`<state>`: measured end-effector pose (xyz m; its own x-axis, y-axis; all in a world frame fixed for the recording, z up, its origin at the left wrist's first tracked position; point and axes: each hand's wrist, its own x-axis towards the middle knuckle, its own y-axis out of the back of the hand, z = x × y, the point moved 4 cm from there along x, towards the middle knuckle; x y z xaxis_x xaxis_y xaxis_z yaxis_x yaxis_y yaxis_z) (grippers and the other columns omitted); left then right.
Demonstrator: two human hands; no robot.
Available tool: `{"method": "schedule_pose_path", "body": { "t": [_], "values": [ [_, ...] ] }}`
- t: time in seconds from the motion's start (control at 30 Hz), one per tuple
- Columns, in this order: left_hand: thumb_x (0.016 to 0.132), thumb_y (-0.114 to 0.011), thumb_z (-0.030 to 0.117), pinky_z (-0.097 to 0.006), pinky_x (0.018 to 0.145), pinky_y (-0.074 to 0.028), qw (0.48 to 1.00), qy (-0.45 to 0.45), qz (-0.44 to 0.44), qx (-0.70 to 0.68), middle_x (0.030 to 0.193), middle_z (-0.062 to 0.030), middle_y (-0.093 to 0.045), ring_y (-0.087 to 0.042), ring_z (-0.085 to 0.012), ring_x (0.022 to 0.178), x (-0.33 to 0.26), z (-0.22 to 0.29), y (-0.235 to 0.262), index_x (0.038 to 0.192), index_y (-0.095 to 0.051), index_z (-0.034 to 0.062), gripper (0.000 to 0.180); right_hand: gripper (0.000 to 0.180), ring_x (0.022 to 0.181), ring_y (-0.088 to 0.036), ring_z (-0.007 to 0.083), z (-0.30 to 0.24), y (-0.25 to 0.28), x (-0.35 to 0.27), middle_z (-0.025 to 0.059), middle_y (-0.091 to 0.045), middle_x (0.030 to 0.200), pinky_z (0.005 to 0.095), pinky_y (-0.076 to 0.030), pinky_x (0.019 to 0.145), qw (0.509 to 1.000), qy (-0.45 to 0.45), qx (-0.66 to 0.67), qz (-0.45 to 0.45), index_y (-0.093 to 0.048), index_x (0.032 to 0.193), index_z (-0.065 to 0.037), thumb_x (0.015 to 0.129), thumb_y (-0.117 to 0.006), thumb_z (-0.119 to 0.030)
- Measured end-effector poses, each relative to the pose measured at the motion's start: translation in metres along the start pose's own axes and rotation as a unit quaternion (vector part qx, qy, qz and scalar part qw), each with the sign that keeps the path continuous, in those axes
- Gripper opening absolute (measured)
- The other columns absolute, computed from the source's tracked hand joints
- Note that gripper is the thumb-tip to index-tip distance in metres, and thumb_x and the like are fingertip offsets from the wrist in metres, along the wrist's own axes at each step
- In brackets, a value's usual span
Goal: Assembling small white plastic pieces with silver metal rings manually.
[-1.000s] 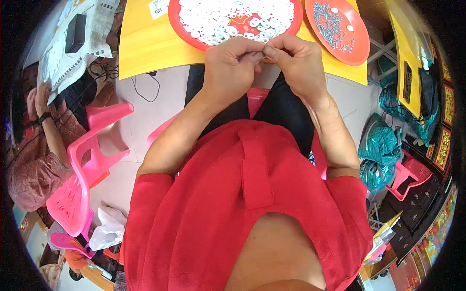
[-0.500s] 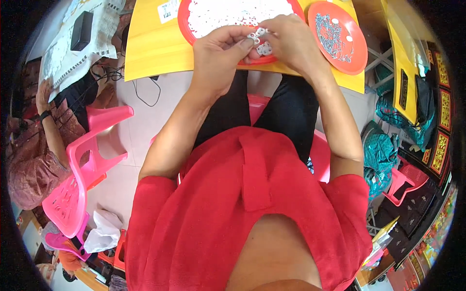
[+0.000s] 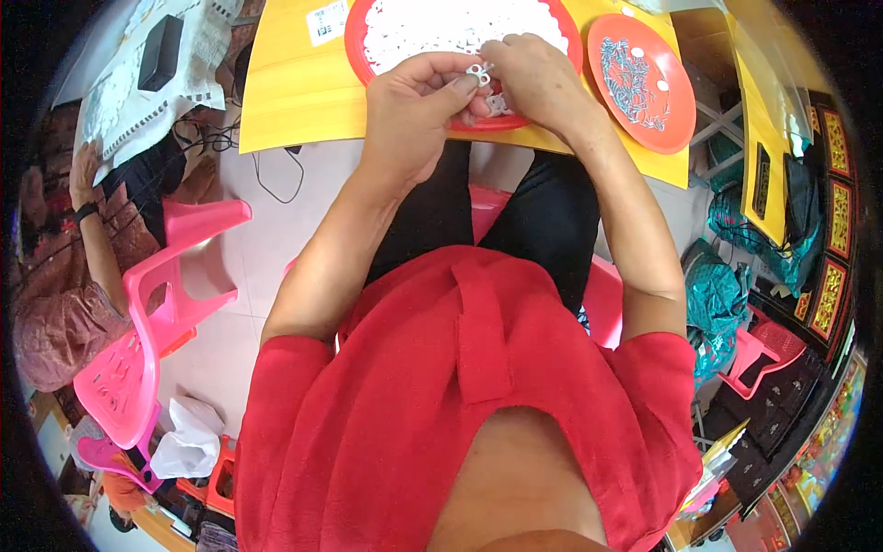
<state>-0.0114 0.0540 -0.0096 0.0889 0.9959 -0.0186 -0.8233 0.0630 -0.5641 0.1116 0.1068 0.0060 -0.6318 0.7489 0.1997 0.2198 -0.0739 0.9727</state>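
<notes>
Left hand had a white piece pinched, thumb on fingers, at 12 o'clock from the wearer, over the near rim of the red tray. Right hand was curled narrow at the piece's 3 o'clock; couldn't tell if it gripped anything. Progress: one piece in hand, plenty of loose white parts left in the tray; no finished pile I could make out. Parts looked like hard plastic, ringed. Slim, shiny metal nails lay scattered on a smooth orange-red plate, 1 o'clock, on the yellow wood-grain surface.
</notes>
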Motion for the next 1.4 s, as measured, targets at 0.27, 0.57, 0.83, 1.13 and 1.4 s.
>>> {"method": "schedule_pose_path", "body": {
  "t": [0.27, 0.57, 0.83, 1.13, 1.4],
  "values": [
    [0.081, -0.051, -0.002, -0.023, 0.059, -0.046, 0.999, 0.035, -0.021, -0.014, 0.083, -0.012, -0.06, -0.057, -0.0158, 0.067, -0.003, -0.003, -0.001, 0.1, -0.054, -0.0043, 0.019, 0.016, 0.065, -0.06, 0.0218, 0.002, 0.024, -0.031, 0.0135, -0.061, 0.072, 0.0304, -0.047, 0.059, 0.96, -0.161, 0.227, 0.032, -0.056, 0.092, -0.001, 0.085, -0.048, -0.013],
    [0.081, -0.054, -0.002, -0.021, 0.057, -0.047, 0.989, 0.062, -0.108, -0.075, 0.08, -0.0099, -0.061, -0.059, -0.0136, 0.067, -0.008, -0.01, -0.015, 0.096, -0.057, -0.0024, 0.016, 0.016, 0.073, -0.06, 0.0125, -0.009, 0.026, -0.059, 0.0081, -0.062, 0.084, 0.0237, -0.05, 0.067, 0.704, -0.191, 0.68, 0.07, -0.058, 0.095, 0.004, 0.08, -0.055, -0.002],
    [0.08, -0.055, -0.002, -0.021, 0.057, -0.046, 0.988, 0.076, -0.114, -0.069, 0.08, -0.0099, -0.061, -0.058, -0.0133, 0.065, -0.013, -0.013, -0.022, 0.095, -0.057, -0.0025, 0.015, 0.021, 0.074, -0.059, 0.0137, -0.009, 0.007, -0.069, 0.0081, -0.06, 0.086, 0.0234, -0.049, 0.064, 0.543, -0.224, 0.806, 0.073, -0.055, 0.101, 0.002, 0.081, -0.055, -0.003],
    [0.079, -0.055, -0.001, -0.02, 0.057, -0.046, 0.989, 0.09, -0.105, -0.047, 0.077, -0.0087, -0.06, -0.057, -0.0121, 0.064, -0.014, -0.013, -0.023, 0.095, -0.058, -0.0024, 0.015, 0.018, 0.063, -0.056, 0.0114, -0.016, 0.014, -0.069, 0.0066, -0.06, 0.079, 0.0213, -0.045, 0.057, 0.621, -0.255, 0.737, 0.077, -0.055, 0.098, 0.002, 0.081, -0.055, -0.004],
    [0.079, -0.056, 0.0, -0.02, 0.056, -0.045, 0.994, 0.055, -0.089, -0.023, 0.076, -0.0073, -0.06, -0.057, -0.0113, 0.063, -0.011, -0.012, -0.017, 0.094, -0.059, -0.0018, 0.015, 0.019, 0.064, -0.054, 0.0095, -0.005, 0.02, -0.074, 0.0068, -0.06, 0.079, 0.0203, -0.043, 0.057, 0.57, -0.248, 0.779, 0.086, -0.055, 0.096, 0.004, 0.078, -0.056, -0.001]
  ]
}}
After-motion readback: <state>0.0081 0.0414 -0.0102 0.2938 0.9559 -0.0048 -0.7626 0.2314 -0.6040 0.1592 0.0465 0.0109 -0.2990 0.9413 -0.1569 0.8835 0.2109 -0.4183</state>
